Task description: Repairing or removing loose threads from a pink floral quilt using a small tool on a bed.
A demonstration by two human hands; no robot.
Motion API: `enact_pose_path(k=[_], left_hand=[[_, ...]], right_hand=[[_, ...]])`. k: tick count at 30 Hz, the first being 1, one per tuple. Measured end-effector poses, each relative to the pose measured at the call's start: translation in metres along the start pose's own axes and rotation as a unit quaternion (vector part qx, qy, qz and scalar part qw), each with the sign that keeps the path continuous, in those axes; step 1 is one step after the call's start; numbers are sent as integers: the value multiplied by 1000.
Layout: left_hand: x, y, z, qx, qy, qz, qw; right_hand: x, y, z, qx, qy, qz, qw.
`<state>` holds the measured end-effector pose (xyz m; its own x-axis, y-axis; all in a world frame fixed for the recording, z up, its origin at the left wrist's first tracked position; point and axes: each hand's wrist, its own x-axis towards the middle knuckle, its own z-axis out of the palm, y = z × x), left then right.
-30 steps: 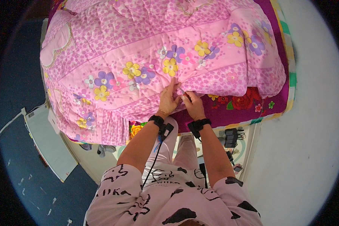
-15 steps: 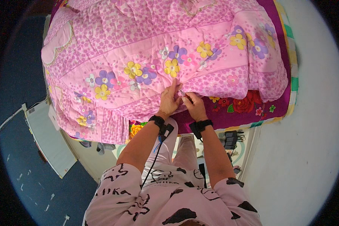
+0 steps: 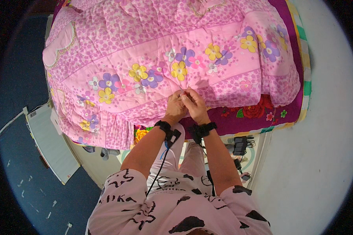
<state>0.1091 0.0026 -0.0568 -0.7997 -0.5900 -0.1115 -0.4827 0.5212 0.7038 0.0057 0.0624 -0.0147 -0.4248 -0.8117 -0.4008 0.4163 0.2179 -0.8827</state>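
Observation:
A pink quilt (image 3: 117, 58) with yellow, purple and white flowers lies heaped before me. At its near edge my left hand (image 3: 175, 106) is closed, its curled fingers pinching the quilt's fabric. Right against it, my right hand (image 3: 196, 107) is closed round a small thin tool (image 3: 181, 91). Only a pale tip and a bit of red show between the fingers, so its exact kind is hidden. The fingertips of both hands meet and partly cover each other. Black bands with small devices sit on both wrists.
Beneath the quilt is a purple sheet (image 3: 231, 121) with red roses and a checked border. A white wall (image 3: 329, 117) stands on the right. To the left are a white board (image 3: 53, 147) and a dark blue surface. Black adapters (image 3: 242, 145) lie below the bed edge.
My right hand has moved left and up, against my left hand. My left index finger, stretched out before, is now curled. The quilt edge on the right has shifted slightly downward.

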Motion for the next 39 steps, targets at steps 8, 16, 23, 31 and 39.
enact_pose_path(k=[8,16,23,31,39], left_hand=[[-24,-18,-28,-146,43,-64,986],[-65,-29,-75,55,-85,-44,994],[-75,-47,-81,74,-198,-43,976],[-120,-22,-124,34,-63,-126,989],[-252,-50,-189,96,44,-228,968]], right_hand=[[-30,-20,-43,-337,59,19,940],[-17,-5,-60,-505,28,-170,846],[-53,-25,-62,-471,-4,-107,876],[-119,-38,-44,-365,-14,-39,930],[-155,-20,-54,-331,7,-14,943]])
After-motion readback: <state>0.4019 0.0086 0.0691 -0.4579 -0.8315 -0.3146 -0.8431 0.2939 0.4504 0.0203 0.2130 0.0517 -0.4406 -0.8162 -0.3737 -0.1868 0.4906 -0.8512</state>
